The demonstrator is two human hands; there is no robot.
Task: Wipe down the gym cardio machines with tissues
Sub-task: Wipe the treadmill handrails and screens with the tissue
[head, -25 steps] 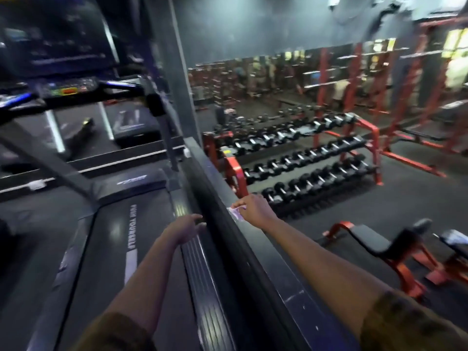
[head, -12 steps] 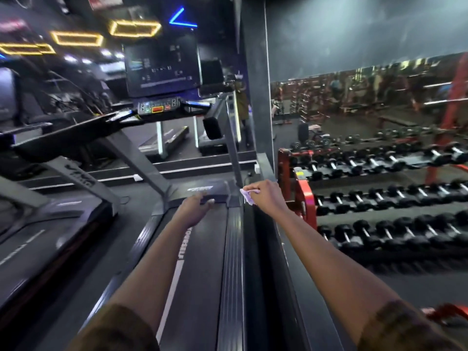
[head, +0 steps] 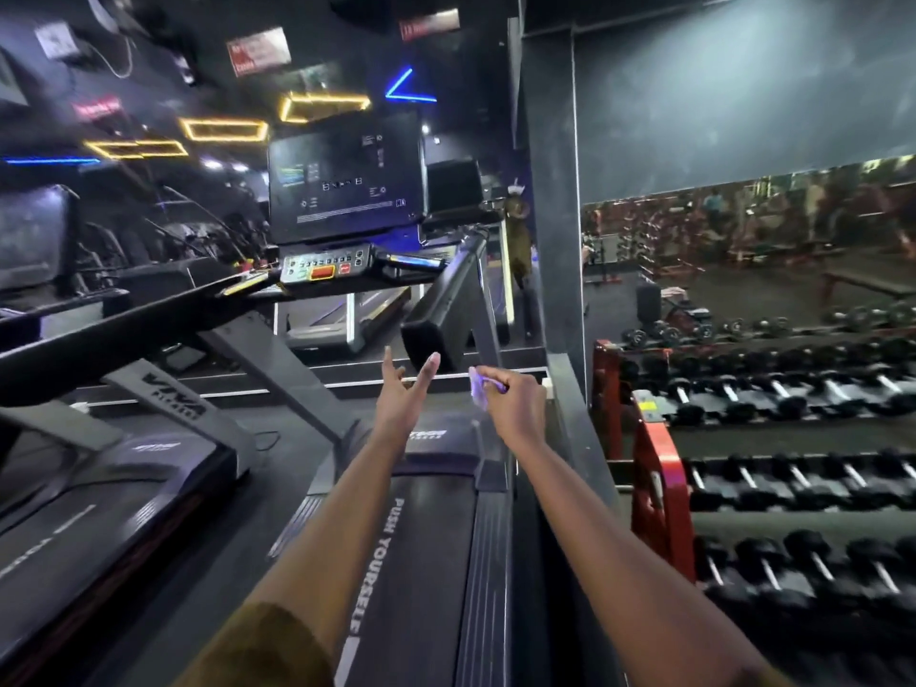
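Dim gym, treadmill (head: 421, 562) at frame centre, dumbbell rack (head: 659, 488) at right. Right hand (head: 515, 406) pinches the tissue (head: 478, 389) just above centre; left hand (head: 396, 404) beside it, fingers (head: 429, 371) splayed, holding nothing.

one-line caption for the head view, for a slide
Over a black treadmill belt, the right hand pinches a crumpled pale tissue while the left hand extends forward, fingers spread.

Mostly buried in the curled fingers of the right hand (head: 515, 406) — pale crumpled tissue (head: 477, 390), only an edge showing. Too small to read: markings on the dark flat treadmill console screen (head: 347, 178). Cut off by the left edge — grey neighbouring treadmill (head: 99, 488). Blurred and cropped at right: red steel rack of black dumbbells (head: 661, 488).
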